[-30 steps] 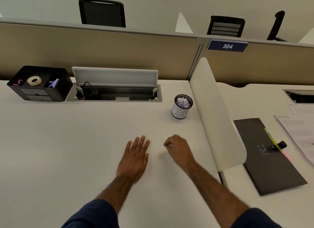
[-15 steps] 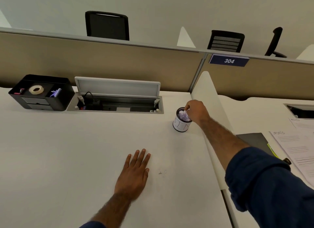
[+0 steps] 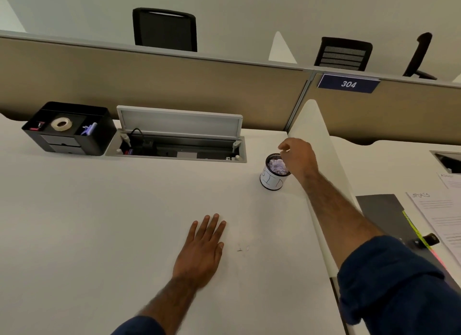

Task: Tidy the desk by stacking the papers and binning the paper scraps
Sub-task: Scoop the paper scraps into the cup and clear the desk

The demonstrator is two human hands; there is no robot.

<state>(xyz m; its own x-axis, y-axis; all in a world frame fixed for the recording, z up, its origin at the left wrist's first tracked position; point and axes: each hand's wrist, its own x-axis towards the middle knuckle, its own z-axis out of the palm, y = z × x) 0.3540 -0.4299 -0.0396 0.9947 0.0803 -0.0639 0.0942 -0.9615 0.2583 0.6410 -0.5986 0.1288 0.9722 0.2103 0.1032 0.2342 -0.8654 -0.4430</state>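
The little round bin (image 3: 272, 179) stands upright at the desk's (image 3: 99, 222) back right, mouth up, crumpled paper scraps (image 3: 277, 165) inside. Right hand (image 3: 298, 157) hovers over its rim, fingers loosely curled, holding nothing visible. Left hand (image 3: 202, 249) lies flat, fingers spread, nearer the front.

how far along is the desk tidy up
Looks done: the small bin is full of crumpled scraps, and this desk shows no loose papers. In hand: the right hand hovers over the bin's rim; whether its fingers hold anything cannot be told. The left hand rests flat. Left: perhaps tiny bits beside the left hand.
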